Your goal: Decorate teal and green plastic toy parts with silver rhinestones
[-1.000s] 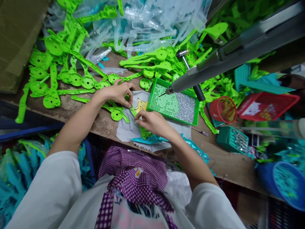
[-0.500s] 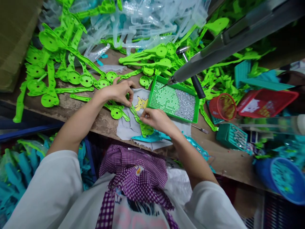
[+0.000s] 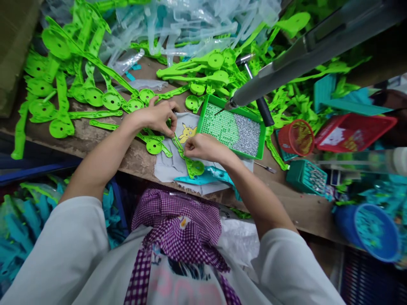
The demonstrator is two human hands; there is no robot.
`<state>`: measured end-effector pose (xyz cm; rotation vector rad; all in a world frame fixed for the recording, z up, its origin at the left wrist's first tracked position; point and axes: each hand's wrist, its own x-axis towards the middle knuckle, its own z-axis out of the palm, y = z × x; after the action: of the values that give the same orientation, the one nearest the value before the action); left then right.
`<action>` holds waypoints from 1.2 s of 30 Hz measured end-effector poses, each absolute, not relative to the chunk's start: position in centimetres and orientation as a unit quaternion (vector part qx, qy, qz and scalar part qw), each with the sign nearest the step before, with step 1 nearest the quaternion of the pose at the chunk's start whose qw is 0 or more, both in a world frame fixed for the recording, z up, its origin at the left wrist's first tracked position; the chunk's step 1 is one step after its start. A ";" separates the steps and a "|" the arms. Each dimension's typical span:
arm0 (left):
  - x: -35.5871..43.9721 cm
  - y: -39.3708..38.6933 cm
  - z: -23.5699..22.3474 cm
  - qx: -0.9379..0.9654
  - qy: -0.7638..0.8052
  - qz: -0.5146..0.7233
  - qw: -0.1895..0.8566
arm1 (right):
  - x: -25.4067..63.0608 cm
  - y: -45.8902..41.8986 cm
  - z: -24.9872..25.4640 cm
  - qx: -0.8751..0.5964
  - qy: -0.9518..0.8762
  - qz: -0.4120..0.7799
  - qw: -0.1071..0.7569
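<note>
A bright green plastic arm-shaped part (image 3: 195, 168) with a round end lies slantwise on a grey cloth (image 3: 165, 167) bearing a yellow cartoon figure. My left hand (image 3: 159, 117) is closed on the upper, narrow end of this part, thumb and fingertip together. Over its middle, my right hand (image 3: 203, 148) is curled in a pinch, fingertips at the part's edge; whatever they hold is too small to make out. A teal plastic part (image 3: 203, 176) lies just below, partly covered by my right forearm. Beside my right hand stands a green tray (image 3: 263, 146) of small metal pieces with a perforated plate.
A power screwdriver (image 3: 254, 87) hangs over the tray, its bit pointing down. A hammer (image 3: 263, 111) lies behind it. Green parts (image 3: 111, 101) and clear plastic pieces (image 3: 197, 29) heap the back. Rightward are a red basket (image 3: 297, 136), teal box (image 3: 297, 176) and blue bucket (image 3: 349, 222).
My right hand has risen slightly along the green part and its fingers are curled tighter. The left hand keeps its hold on the narrow end. The view has shifted a little.
</note>
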<state>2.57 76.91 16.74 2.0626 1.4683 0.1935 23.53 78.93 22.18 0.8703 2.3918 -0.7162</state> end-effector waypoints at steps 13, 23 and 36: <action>2.3 76.8 16.7 0.792 0.537 0.076 0.282 | 22.0 78.0 23.1 0.310 0.881 -0.164 0.319; 2.7 76.7 16.9 0.802 0.522 0.073 0.281 | 25.7 77.4 20.5 0.318 0.877 -0.331 0.140; 3.0 76.6 16.8 0.791 0.534 0.066 0.293 | 23.2 76.1 21.4 0.398 0.888 -0.170 0.155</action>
<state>3.00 76.64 16.82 2.1065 1.4217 0.1748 23.18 76.08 21.40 1.1410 2.5445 -0.4871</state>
